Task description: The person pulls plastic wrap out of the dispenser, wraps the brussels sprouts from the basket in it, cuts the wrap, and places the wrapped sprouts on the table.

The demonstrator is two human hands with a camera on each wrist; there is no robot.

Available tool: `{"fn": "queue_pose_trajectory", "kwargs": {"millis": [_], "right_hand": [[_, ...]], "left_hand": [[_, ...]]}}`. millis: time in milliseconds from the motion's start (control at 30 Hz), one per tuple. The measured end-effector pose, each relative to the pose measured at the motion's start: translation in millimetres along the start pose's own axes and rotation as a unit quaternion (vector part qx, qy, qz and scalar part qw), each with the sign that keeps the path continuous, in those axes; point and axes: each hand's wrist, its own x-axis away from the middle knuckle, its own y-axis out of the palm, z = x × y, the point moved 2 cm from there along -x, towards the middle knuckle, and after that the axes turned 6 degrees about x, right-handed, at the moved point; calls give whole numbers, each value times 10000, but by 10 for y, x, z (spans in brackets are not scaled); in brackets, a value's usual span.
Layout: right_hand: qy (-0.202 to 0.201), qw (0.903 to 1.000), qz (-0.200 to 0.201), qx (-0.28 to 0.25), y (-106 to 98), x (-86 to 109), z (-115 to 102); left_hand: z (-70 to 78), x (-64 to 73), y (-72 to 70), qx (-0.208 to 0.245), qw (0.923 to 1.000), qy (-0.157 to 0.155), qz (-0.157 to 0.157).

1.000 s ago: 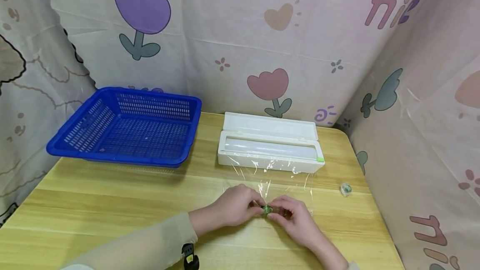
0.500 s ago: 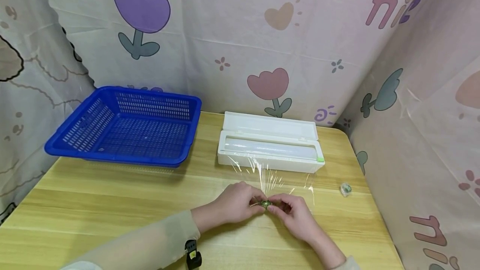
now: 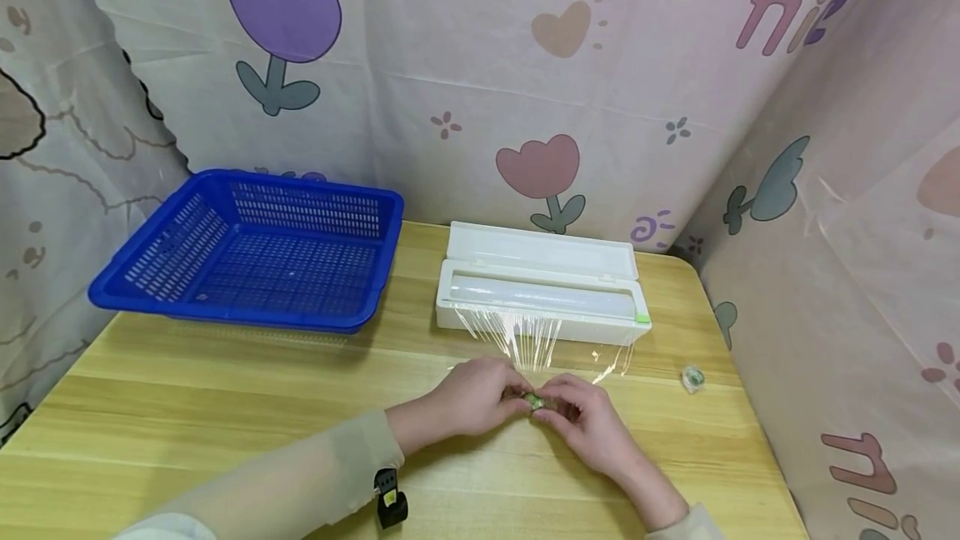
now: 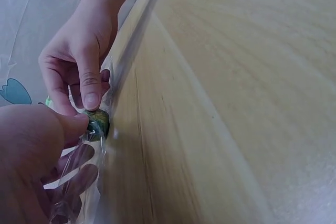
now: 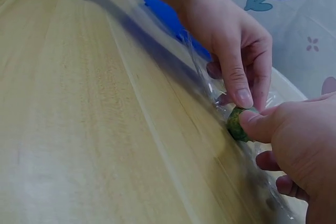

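Note:
A small round green lump (image 3: pixel 534 401), dark green and yellowish in the right wrist view, sits between my hands at the near end of a sheet of cling film (image 3: pixel 525 348). My left hand (image 3: pixel 480 397) pinches its left side between thumb and fingers. From the other side my right hand (image 3: pixel 588 423) pinches it the same way, thumb tip against the green surface. In the left wrist view, clear film (image 4: pixel 89 182) hangs over the lump and across the left fingers. The film runs back in tight creases to the white cling film box (image 3: pixel 517 322).
The box's lid (image 3: pixel 540 247) stands raised, with the film roll (image 3: pixel 540 294) inside. Far left stands a blue plastic basket (image 3: pixel 247 322). A small film-wrapped green piece (image 3: pixel 692 378) lies near the table's right edge. Printed cloth (image 3: pixel 450 40) hangs around the table (image 3: pixel 225 407).
Both hands have shifted slightly toward the box with the green lump between them. The film has gathered into a narrower fan of sharp creases. The basket and box stay put.

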Motion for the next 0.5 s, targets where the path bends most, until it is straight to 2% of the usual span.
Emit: {"fn": "queue_pose_trajectory", "kwargs": {"millis": [133, 300, 500], "right_hand": [[65, 9999, -74, 104, -2, -23, 25], [373, 9985, -361, 199, -25, -57, 37], [476, 9968, -532, 349, -43, -96, 38]], "left_hand": [[25, -6, -23, -221, 9997, -10, 82], [68, -13, -57, -664, 9972, 171, 289], [84, -45, -39, -951, 9949, 238, 249]]}}
